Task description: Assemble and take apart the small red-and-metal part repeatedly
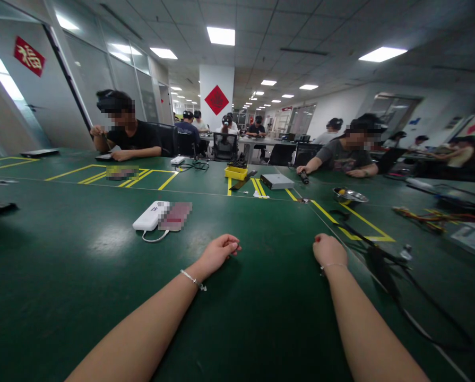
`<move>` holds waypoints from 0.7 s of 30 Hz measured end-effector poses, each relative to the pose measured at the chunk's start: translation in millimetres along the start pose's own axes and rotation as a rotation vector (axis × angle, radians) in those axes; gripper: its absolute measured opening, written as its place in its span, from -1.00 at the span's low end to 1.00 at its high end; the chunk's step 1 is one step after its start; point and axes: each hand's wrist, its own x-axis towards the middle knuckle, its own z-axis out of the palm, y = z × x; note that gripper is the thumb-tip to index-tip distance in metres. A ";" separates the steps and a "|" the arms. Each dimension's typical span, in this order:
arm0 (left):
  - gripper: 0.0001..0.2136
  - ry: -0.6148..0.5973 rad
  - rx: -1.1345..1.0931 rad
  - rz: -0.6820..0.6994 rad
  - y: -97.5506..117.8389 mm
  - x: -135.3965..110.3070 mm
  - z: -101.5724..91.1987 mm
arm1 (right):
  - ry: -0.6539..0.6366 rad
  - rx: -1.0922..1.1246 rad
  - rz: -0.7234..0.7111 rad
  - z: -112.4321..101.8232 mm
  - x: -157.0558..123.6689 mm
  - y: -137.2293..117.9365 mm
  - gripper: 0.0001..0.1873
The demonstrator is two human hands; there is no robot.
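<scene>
My left hand (221, 251) rests on its side on the green tabletop (269, 307), its fingers loosely curled in and nothing seen in them. Across from it, my right hand (329, 250) lies closed in a loose fist, with no object showing. A wide gap of bare green surface separates the two. Nearest to my left hand are a white power bank (151, 215) and a blurred-out reddish phone-like slab (175, 216), joined by a short white cable (155, 240). Close to my right hand runs a black cable (359, 233).
Farther back stand a yellow bin (236, 173), a grey box (277, 181) and a metal bowl (350, 195). Yellow tape (368, 220) marks the table. Coloured wires (424, 218) lie at right. Two people (128, 132) (346, 151) sit across the table.
</scene>
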 end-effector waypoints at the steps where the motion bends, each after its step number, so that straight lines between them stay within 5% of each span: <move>1: -0.84 -0.010 -0.008 0.007 0.0 -0.3 -0.1 | -0.009 0.076 -0.022 0.7 -3.8 -9.7 -0.74; 10: -0.82 -0.081 -0.195 0.034 -2.5 -0.1 1.6 | -0.665 1.309 -0.199 5.4 -78.9 -114.7 -0.80; 21: -0.76 -0.060 -0.090 0.065 -6.8 2.3 4.5 | -0.968 1.623 -0.198 18.5 -84.2 -116.9 -0.77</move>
